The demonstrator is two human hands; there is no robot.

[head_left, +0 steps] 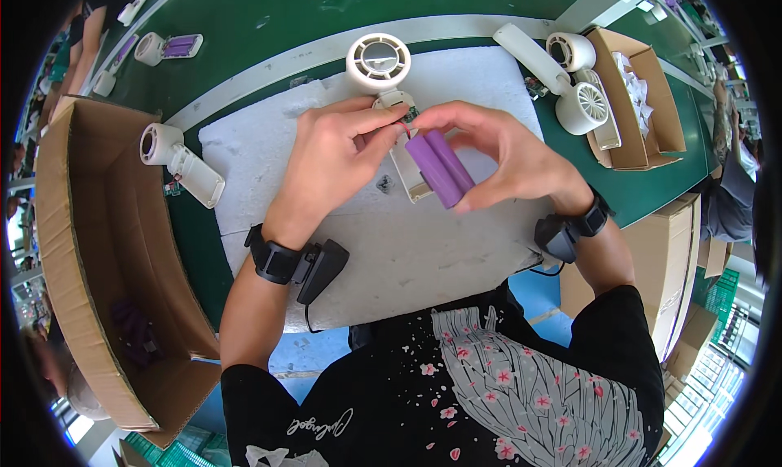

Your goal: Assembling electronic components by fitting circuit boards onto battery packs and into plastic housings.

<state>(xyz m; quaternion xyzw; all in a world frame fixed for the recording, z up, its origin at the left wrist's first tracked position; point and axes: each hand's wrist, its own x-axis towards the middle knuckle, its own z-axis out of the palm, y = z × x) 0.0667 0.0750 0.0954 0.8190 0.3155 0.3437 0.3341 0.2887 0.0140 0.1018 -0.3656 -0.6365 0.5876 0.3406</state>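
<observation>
A purple two-cell battery pack is tilted in my right hand, its thumb and fingers closed around the pack's sides. Thin red wires run from the pack's upper end to my left hand, whose thumb and index finger pinch them. Beneath both hands lies a white handheld fan, its round head pointing away from me. The fan's handle shell is open, and a small green circuit board shows in it next to my fingertips. The wire ends are hidden by my fingers.
A pale foam mat lies under the work. Another opened fan rests at its left edge, beside a deep cardboard box with purple packs inside. More white fans and a small carton stand at the right.
</observation>
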